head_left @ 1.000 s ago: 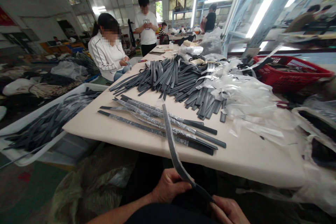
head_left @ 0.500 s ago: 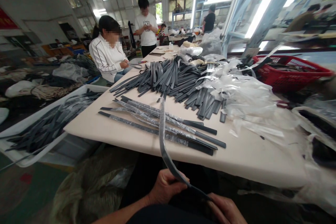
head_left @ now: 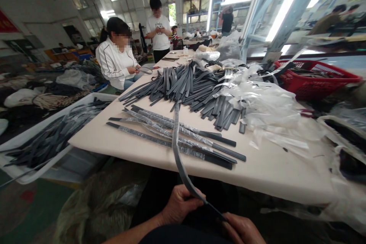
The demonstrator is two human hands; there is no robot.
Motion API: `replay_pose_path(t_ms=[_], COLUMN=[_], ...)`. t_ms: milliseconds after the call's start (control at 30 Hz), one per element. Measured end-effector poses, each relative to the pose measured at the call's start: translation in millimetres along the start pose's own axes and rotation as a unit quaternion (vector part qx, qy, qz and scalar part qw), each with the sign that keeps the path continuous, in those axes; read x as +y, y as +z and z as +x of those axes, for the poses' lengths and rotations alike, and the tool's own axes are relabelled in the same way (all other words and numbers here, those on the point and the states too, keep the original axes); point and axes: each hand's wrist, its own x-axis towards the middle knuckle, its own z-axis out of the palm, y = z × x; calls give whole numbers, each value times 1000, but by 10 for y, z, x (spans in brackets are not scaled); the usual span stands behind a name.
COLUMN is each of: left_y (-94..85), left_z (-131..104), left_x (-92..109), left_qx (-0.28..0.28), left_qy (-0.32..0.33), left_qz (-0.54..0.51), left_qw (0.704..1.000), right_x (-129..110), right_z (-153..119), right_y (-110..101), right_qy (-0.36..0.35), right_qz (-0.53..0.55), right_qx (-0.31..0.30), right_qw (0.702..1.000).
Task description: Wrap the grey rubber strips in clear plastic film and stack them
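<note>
Strip of dark grey, flat, flexible material point(head_left: 177, 160) curves up from the person's lap across the near edge of the cream-covered table point(head_left: 94, 137). The fingers of the left hand point(head_left: 179, 205) pinch it between thumb and forefinger; those of the right hand point(head_left: 241, 228) are closed on its lower end, partly hidden. The two grips probably keep the short length between them taut, while the long part arches freely over film-wrapped grey strips point(head_left: 160, 142); whether it touches them, I cannot tell. These lie roughly parallel, apparently to stay separate from the tangled heap of dark grey strips point(head_left: 183, 84) behind. Crumpled translucent plastic film point(head_left: 265, 103) sits rightward, seemingly within reach. Leftward, a white plastic bin point(head_left: 74, 164) holds more strips.
</note>
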Motion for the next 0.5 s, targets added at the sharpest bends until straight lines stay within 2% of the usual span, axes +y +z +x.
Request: replay_pose_path(t_ms=[67,133,267,333,400,500], left_y=[26,77,200,261,324,428], left_z=[15,43,111,142,172,219], left_x=[-10,-6,47,83,112,133], left_qx=[-7,-20,-68,-80,-90,-121], left_qy=[-11,-20,-14,-15,-29,-33], left_qz=[-17,-33,-27,-30,-43,-37], left_qw=[1000,999,997,996,995,991], right_x=[74,2,-299,-355,-319,-195], right_z=[-95,-92,95,143,100,-111], right_y=[39,45,-15,-41,-38,20], right_qy=[29,34,-29,-42,-22,43], right_qz=[19,26,3,-3,18,98], right_qx=[21,36,62,76,93,113], right_qw=[999,998,998,996,995,988])
